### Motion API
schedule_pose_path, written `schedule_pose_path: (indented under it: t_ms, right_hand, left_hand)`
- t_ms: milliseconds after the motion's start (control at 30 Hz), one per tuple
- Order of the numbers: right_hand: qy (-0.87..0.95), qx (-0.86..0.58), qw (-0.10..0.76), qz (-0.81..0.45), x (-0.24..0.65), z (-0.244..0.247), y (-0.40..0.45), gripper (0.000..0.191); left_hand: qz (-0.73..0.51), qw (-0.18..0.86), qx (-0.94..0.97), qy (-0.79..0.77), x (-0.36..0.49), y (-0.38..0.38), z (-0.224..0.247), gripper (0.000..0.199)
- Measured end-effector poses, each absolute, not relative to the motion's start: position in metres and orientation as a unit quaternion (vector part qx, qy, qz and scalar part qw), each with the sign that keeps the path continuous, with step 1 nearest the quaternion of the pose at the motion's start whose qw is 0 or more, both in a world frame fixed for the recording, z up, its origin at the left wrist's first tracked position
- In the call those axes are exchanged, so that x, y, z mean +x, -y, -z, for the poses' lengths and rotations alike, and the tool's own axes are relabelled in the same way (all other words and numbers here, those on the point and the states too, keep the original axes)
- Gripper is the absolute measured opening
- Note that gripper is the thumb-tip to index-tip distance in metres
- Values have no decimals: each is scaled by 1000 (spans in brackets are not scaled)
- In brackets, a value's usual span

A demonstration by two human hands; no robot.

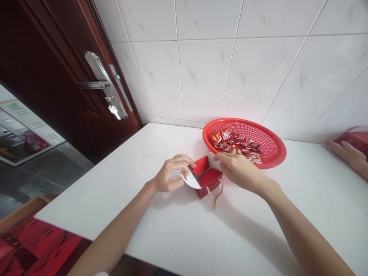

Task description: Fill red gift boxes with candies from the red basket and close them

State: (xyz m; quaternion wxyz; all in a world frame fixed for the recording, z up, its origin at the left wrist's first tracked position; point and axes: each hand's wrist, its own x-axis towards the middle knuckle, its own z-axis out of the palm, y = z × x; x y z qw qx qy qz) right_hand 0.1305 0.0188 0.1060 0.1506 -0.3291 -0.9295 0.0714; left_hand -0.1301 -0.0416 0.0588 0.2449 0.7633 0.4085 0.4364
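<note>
A small red gift box with twine handles stands open on the white table, just in front of a red mesh basket. My left hand pinches the box's white inner flap on its left side. My right hand grips the flap on the right side, close to the basket's rim. The basket holds several red-wrapped candies.
Another person's hand rests at the far right edge by a red box. A dark wooden door with a metal handle stands open at the left. Flat red cartons lie below the table's front left corner. White tiled wall behind.
</note>
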Motion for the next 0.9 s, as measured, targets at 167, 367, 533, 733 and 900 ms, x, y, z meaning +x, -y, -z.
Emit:
schedule_pose_path:
  t_ms: [167,367,533,733,900]
  right_hand:
    - [950,-276,139,-45,131,-107,-17,46]
    - [955,-253,149,-38,125,-104,-14,36]
    - [955,-238,177,-31,116,-96,-9,25]
    - [946,-247,197,67,99,-74,-6,31]
    - [941,-274,177,94,91,-66,-2,39]
  left_hand:
    - [-436,277,761,-391,-131,42,-60,37]
    - [-396,195,792,-422,-122,43,-53,7]
    - [-364,153,812,-431,-122,42,-49,35]
    - [-354,143,813,-440,-119,43,-50,54]
    - [-334,141,820,-442,-118,43,-49,57]
